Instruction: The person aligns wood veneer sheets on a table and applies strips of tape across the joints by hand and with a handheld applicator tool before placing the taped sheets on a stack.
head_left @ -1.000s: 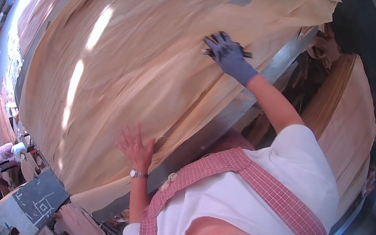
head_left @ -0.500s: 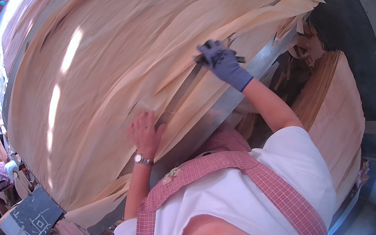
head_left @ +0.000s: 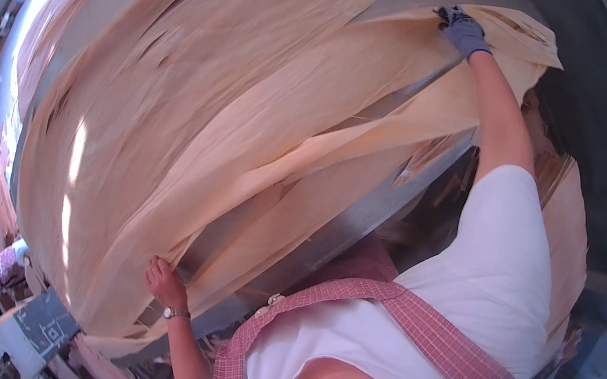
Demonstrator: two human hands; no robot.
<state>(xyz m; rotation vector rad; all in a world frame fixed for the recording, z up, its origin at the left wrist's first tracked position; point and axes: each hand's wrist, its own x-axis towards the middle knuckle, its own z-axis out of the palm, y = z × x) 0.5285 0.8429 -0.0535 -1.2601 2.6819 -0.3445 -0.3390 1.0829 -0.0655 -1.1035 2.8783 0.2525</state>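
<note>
Your sheet [head_left: 275, 118] is thin, pale tan and wavy, with ripples along its grain, dark splits, bright patches at its left and a ragged far right end. It lies over other such layers on the grey tabletop [head_left: 360, 230], parts of which show through long gaps and along the near side. Its long axis slants from near left to far right, bowed by the lens, and a raised fold follows the same line. Your bare left hand [head_left: 166, 284], watch [head_left: 176, 313] at the wrist, sits low at the near left; its grip is closed, pinching the sheet's edge. Your right arm reaches far out, and the gloved right hand [head_left: 461, 34] rests on the sheet's far right part, fingers bent; whether they pinch it, you cannot tell.
</note>
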